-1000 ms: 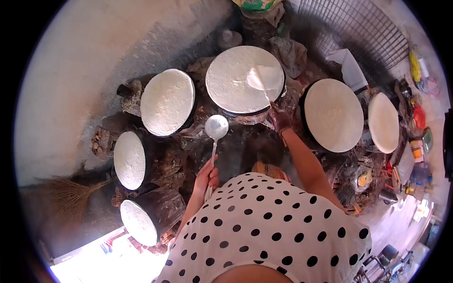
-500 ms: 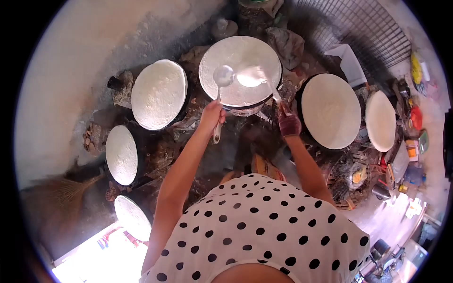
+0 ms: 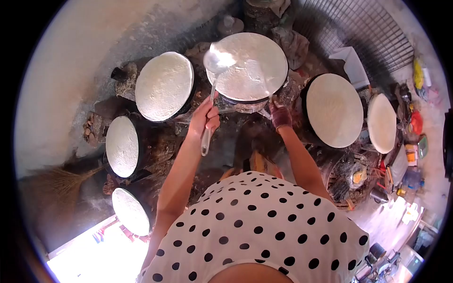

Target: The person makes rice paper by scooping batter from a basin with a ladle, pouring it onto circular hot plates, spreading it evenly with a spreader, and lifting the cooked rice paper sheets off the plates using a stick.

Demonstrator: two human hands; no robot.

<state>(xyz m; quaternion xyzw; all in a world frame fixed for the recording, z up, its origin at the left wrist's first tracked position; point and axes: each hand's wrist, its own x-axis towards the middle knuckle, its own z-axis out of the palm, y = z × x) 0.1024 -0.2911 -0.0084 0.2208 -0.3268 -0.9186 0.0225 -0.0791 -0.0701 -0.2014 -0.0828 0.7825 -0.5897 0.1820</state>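
Observation:
My left hand [image 3: 204,118] is wrapped round the handle of a metal ladle [image 3: 218,60], whose shiny bowl hangs over the left edge of the large middle round pan [image 3: 247,85] covered in white batter. At the near right edge of that pan, my right hand [image 3: 281,116], in a dark purple glove, grips the handle of a flat spreader [image 3: 257,73]. The spreader's blade is blurred over the batter. White batter-covered pans stand left [image 3: 165,87] and right [image 3: 335,111] of the middle one.
Smaller covered pans stand at the left [image 3: 122,146], lower left [image 3: 130,212] and far right [image 3: 382,123]. A straw broom [image 3: 66,181] lies near the left wall. A white container [image 3: 351,67] and a wire grid [image 3: 358,33] are at the upper right.
The ladle has risen from in front of the middle pan and moved over its left edge with my left hand. The spreader has shifted over the batter with my right hand.

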